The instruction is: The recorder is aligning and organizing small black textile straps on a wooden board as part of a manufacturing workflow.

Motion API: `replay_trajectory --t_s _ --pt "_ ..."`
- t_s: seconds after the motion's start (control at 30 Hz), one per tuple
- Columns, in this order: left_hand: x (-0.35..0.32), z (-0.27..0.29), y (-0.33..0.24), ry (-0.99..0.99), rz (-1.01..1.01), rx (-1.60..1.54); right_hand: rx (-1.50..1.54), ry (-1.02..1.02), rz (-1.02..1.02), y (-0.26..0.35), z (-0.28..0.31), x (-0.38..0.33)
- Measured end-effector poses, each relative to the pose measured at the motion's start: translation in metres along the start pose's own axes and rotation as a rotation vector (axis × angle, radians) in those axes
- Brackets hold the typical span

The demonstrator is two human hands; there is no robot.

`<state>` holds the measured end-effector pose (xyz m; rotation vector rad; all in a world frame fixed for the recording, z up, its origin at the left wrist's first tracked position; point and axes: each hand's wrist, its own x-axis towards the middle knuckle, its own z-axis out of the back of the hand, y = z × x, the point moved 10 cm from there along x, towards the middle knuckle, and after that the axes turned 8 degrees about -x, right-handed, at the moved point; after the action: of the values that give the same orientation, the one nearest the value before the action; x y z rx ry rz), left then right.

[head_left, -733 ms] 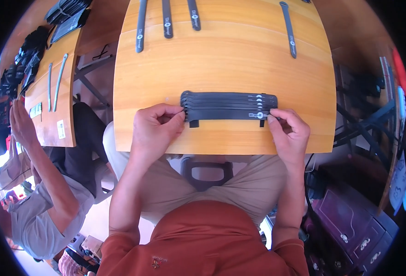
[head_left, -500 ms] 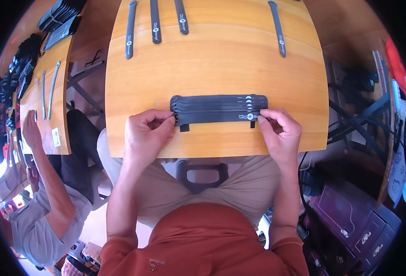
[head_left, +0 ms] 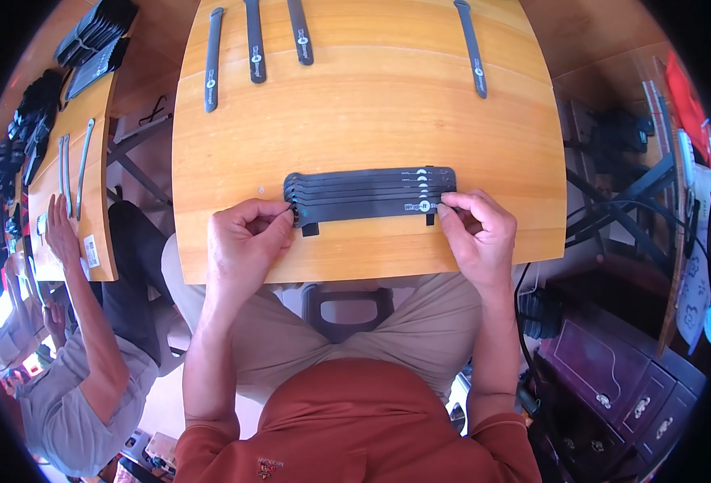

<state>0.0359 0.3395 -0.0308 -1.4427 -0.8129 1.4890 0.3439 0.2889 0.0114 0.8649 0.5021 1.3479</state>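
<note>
Black hook-and-loop straps, five or six of them, lie fanned in a flat stack (head_left: 369,196) near the near edge of a wooden table (head_left: 371,105), their long sides running left to right. The left hand (head_left: 241,241) rests knuckles-up on the table at the stack's left end, fingers curled in, with thumb and forefinger pinching the strap ends there. The right hand (head_left: 478,236) mirrors it at the right end, fingers bent and closed on the tip of the nearest strap. Both forearms come up from the near edge, in rust-orange sleeves, over tan trousers and a dark stool seat (head_left: 347,307).

Far across the table lie loose single straps: three side by side at the far left (head_left: 252,44) and one alone at the far right (head_left: 469,48), all well apart from the stack. Bare wood lies between them and the hands.

To the left stands a second wooden table (head_left: 65,185) with more straps laid along it and a pile of dark straps (head_left: 98,36) at its far end. Another person's hand (head_left: 57,233) rests at its near edge, the arm in a grey sleeve. At the right, dark wooden drawers (head_left: 613,378) sit on the floor.
</note>
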Motion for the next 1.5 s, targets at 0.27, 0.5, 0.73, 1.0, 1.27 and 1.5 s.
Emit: replay_trajectory --t_s 0.27,0.5,0.73,1.0,1.27,1.5 --pt "-0.0006 -0.0016 -0.0029 -0.017 0.009 0.015 -0.013 -0.003 -0.014 -0.0019 -0.0006 -0.0007" --pt "-0.0003 -0.0003 -0.0005 -0.022 0.004 0.012 -0.045 -0.006 -0.001 0.0020 -0.0009 -0.0010" --pt "0.0002 0.0014 0.0018 -0.028 0.013 0.041 -0.064 -0.020 0.000 0.0018 -0.0012 -0.0018" --pt "0.0015 0.0014 0.0016 -0.024 -0.010 0.039 -0.066 -0.015 -0.007 0.0014 -0.0022 -0.0014" --pt "0.0009 0.0019 0.0023 -0.014 -0.006 0.051 -0.068 -0.019 -0.008 0.0013 -0.0024 -0.0015" --pt "0.0011 0.0020 0.0023 -0.017 -0.026 0.057 -0.086 -0.023 0.008 0.0030 -0.0019 -0.0013"
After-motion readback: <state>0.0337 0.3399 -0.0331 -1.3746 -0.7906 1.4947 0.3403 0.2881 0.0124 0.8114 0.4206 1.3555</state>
